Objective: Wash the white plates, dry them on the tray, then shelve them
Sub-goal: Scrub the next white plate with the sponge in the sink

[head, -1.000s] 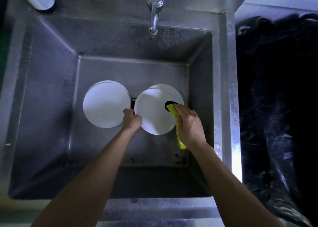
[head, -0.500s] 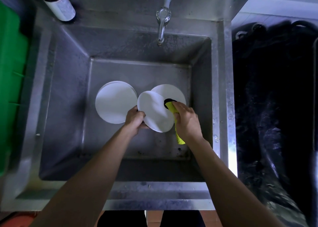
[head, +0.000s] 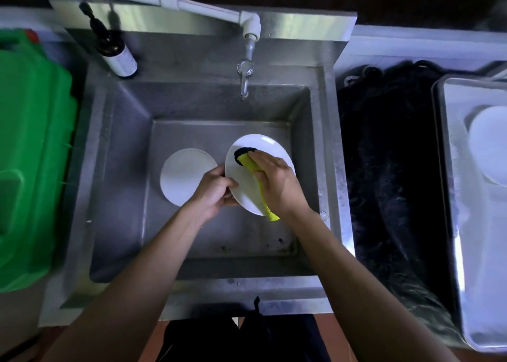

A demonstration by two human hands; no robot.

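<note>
Two hands work over the sink [head: 115, 169] — the left hand [head: 212, 190] grips a tilted white plate [head: 247, 180] by its rim, the right hand [head: 277, 182] presses a yellow sponge [head: 253, 169] onto its face. Another plate [head: 183, 176] lies flat in the basin just beside; one more [head: 491, 145] rests on the tray [head: 450, 169] at far right.

The sink [head: 118, 186] floor lies bare along its near edge and far strip under the tap [head: 245, 84], which overhangs the back wall. Its middle is blocked by the flat plates [head: 183, 175] on the left and the tilted plate [head: 247, 186] beside them. A green jug [head: 30, 153] flanks the left rim; a black mat [head: 384, 169] and steel tray [head: 461, 224] fill the right bench.
</note>
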